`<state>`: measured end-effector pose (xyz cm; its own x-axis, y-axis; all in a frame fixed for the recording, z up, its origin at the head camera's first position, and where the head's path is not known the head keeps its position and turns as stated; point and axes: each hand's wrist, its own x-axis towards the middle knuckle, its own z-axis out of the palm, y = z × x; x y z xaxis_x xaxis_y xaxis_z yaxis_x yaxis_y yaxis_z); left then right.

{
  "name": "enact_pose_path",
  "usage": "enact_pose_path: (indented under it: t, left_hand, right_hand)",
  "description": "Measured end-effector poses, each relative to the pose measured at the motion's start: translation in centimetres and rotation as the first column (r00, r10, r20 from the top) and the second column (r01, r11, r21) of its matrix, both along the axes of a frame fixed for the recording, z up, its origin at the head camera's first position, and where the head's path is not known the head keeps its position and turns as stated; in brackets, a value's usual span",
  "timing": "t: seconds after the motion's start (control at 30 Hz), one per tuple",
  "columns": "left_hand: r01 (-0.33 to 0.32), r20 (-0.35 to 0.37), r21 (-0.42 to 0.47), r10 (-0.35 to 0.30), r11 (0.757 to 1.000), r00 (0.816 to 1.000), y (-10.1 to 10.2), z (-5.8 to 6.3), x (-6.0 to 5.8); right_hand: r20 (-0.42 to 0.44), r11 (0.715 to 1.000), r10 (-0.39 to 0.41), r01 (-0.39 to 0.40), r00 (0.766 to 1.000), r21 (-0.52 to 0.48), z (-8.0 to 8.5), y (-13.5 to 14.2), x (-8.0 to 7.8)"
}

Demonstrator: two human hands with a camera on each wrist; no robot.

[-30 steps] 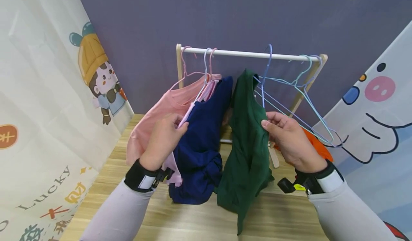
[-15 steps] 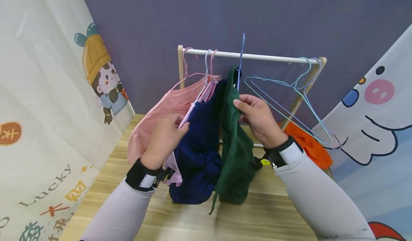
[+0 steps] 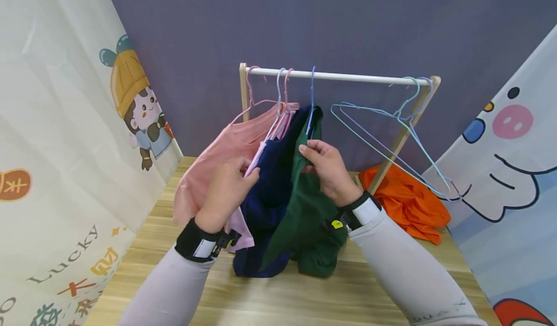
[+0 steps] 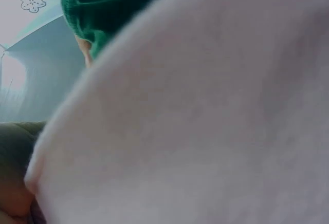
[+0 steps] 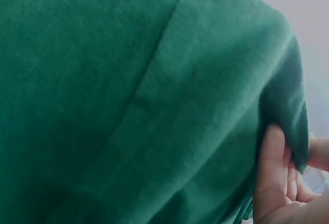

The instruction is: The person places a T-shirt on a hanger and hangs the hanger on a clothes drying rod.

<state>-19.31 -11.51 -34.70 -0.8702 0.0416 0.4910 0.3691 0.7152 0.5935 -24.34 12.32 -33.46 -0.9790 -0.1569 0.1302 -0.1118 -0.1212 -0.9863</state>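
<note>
1. Since the earlier frames, we see the green top and its blue hanger moved left along the white rail, overlapping the navy top in our head view.
2. We read "Lucky" on the left curtain.
3. The right hand has fingers clamped on the green top's shoulder.
4. The left hand pinches the pale pink top.

The right hand, green top and blue hanger are now farther left, close beside the navy top.
</note>
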Motion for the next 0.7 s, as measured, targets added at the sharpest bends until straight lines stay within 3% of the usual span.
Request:
enact_pose_path:
  t: [0.17,0.37,0.57,0.7]
  left_hand:
    - [-0.005,0.000,0.015,0.005,1.000,1.000,-0.1,-0.2,-0.2]
    - [-0.020,0.001,0.016,0.020,1.000,1.000,-0.2,-0.4,-0.2]
    - [-0.029,0.008,0.013,0.029,1.000,1.000,-0.2,-0.5,-0.2]
    - [-0.033,0.009,0.009,0.033,0.999,0.999,-0.2,-0.4,-0.2]
  right_hand:
    - [-0.011,0.999,0.031,-0.031,0.999,0.012,-1.1,-0.1,-0.4]
    - [-0.013,0.998,0.052,-0.052,0.999,0.030,-1.2,0.0,-0.5]
    - [-0.025,0.991,0.056,-0.053,0.998,0.123,-1.3,0.9,-0.1]
    - [-0.044,0.980,0.033,-0.023,0.998,0.196,-2.4,2.8,0.3]
